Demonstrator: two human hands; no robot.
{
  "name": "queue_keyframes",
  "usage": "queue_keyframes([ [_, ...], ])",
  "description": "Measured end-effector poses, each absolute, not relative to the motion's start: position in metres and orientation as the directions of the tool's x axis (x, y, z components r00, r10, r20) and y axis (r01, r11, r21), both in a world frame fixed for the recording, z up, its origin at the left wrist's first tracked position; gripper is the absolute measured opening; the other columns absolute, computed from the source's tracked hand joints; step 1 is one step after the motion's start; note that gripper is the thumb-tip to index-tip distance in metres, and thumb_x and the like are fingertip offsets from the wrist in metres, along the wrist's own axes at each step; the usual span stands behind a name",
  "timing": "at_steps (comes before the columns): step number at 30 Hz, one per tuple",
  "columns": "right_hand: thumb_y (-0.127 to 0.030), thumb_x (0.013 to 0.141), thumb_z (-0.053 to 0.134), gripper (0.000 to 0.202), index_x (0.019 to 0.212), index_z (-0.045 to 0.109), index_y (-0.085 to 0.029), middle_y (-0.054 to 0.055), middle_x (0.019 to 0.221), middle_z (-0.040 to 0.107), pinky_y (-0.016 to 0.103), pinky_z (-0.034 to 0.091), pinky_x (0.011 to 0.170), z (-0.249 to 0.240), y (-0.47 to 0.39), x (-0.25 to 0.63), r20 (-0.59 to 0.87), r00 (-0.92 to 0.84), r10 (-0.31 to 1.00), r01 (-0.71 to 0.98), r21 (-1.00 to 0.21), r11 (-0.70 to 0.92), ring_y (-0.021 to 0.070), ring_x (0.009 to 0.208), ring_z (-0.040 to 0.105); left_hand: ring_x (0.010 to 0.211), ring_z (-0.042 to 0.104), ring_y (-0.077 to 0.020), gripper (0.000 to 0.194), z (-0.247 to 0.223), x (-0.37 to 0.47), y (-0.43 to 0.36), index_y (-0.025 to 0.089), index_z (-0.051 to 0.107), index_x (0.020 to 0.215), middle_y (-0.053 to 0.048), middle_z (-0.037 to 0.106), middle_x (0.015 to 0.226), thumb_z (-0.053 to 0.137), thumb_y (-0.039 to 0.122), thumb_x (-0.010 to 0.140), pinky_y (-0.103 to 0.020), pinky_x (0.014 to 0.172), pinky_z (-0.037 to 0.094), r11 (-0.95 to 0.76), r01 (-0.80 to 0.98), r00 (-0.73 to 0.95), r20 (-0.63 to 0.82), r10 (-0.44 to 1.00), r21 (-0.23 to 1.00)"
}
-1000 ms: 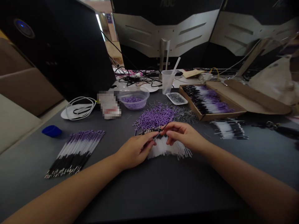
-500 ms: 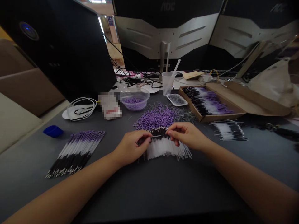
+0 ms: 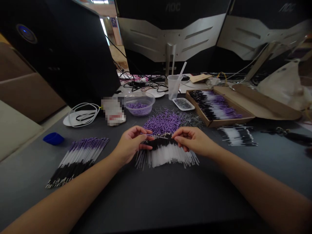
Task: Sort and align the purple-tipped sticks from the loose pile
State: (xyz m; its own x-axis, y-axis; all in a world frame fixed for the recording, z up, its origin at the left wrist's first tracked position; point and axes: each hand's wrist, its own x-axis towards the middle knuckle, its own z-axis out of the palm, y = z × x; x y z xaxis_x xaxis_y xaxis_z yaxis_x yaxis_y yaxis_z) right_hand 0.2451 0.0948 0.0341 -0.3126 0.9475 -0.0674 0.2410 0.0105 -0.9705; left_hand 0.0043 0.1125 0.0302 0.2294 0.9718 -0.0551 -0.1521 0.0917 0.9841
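A thin, translucent stick (image 3: 161, 136) with a purple left end spans the gap between my hands, slightly tilted. My left hand (image 3: 130, 143) pinches its purple end, with the lower fingers spread apart. The other end, which looks dark, sits between the fingertips of my right hand (image 3: 190, 138). Below them lies a row of similar sticks (image 3: 168, 154), white toward me and black with pale metal-looking tips at the far end. Just behind is a heap of small purple pieces (image 3: 162, 121), with small clear pieces (image 3: 192, 119) to its right.
Purple-ended sticks (image 3: 80, 156) lie in a bundle at left, near a blue cup (image 3: 53, 138). Behind stand a clear bowl (image 3: 140, 112) of purple pieces, a small white tray (image 3: 183, 104) and a plastic cup (image 3: 173, 87). An open cardboard box (image 3: 212, 123) holds more sticks.
My left hand has moved left and slightly up, and its fingers have opened somewhat. The stick's purple end now shows at its fingertips. My right hand has barely moved.
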Motion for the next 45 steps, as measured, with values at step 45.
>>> queue_keyframes([
  [45,-0.030,0.082,0.058,0.014,0.083,0.063,-0.017,0.001,0.067,0.063,0.021,0.041,0.047,0.036,0.090,0.243,-0.078,-0.381,0.921,0.353,-0.933,0.067,0.0079,0.049,0.052,0.084,0.062,-0.0351,0.018,0.070,-0.075,0.135,0.017,0.057,0.084,-0.014,0.067,0.083,0.053,0.010,0.068,-0.051,0.081,0.039,-0.041,0.961,-0.012,-0.190,0.982,-0.272],
])
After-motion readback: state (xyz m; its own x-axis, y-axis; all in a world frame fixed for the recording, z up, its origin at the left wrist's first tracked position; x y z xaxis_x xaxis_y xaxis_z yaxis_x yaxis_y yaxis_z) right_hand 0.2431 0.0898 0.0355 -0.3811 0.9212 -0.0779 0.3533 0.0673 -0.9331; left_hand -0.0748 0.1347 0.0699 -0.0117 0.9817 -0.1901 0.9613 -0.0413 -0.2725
